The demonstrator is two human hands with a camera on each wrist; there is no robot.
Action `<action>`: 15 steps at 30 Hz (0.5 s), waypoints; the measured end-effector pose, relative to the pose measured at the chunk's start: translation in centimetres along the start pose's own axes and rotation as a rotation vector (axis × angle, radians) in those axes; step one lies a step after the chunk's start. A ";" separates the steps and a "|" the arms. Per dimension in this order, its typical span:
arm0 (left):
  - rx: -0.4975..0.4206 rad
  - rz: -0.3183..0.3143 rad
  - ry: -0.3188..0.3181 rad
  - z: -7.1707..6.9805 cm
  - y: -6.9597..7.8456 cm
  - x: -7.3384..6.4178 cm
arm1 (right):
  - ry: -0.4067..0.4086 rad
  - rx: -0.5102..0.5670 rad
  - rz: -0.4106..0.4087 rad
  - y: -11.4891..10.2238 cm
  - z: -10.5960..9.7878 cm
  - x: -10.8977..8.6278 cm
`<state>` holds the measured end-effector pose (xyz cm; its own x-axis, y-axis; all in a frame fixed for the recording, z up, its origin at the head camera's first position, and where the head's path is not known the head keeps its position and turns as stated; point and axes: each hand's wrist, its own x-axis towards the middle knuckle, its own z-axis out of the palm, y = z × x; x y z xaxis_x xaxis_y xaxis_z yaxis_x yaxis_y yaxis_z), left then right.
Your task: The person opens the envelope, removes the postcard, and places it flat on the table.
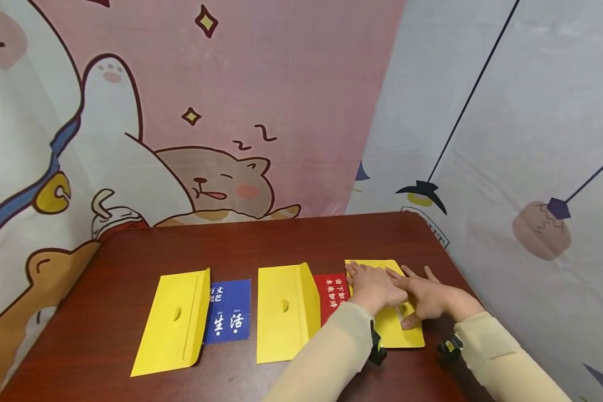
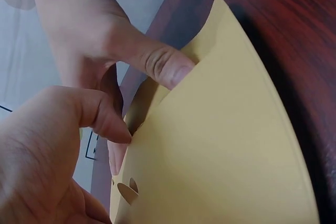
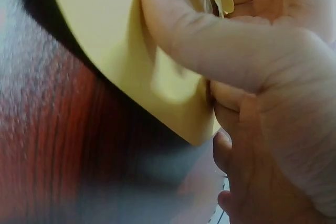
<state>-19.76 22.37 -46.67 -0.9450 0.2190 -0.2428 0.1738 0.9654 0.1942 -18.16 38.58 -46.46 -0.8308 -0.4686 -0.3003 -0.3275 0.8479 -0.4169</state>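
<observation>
Both hands are at the rightmost yellow envelope [image 1: 393, 329] on the table. My left hand [image 1: 374, 286] rests across its upper part, fingers extended; in the left wrist view, the left thumb [image 2: 107, 116] touches the edge of the envelope's mouth near a cut slot. From the right side, my right hand [image 1: 427, 296] has its thumb tucked into the mouth, with its other fingers outside and spread. The right wrist view shows this right thumb [image 3: 194, 35] against the bowed paper of the envelope [image 3: 115, 40]. What lies inside is hidden.
A red card [image 1: 330, 290] with white writing lies left of the hands, partly under a second yellow envelope [image 1: 281, 318]. Further left, a blue card [image 1: 231, 312] pokes out beside a third yellow envelope [image 1: 168, 329]. Printed cloth [image 1: 311, 111] hangs behind the dark red table [image 1: 221, 245].
</observation>
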 end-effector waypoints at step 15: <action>-0.031 0.017 0.018 -0.2 -0.3 -0.3 | 0.142 -0.139 -0.023 0.4 1.2 0.1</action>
<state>-19.60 21.99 -46.49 -0.9469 0.2325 -0.2222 0.1814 0.9566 0.2279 -17.79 38.57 -47.63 -0.8743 -0.4566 -0.1646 -0.3977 0.8683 -0.2965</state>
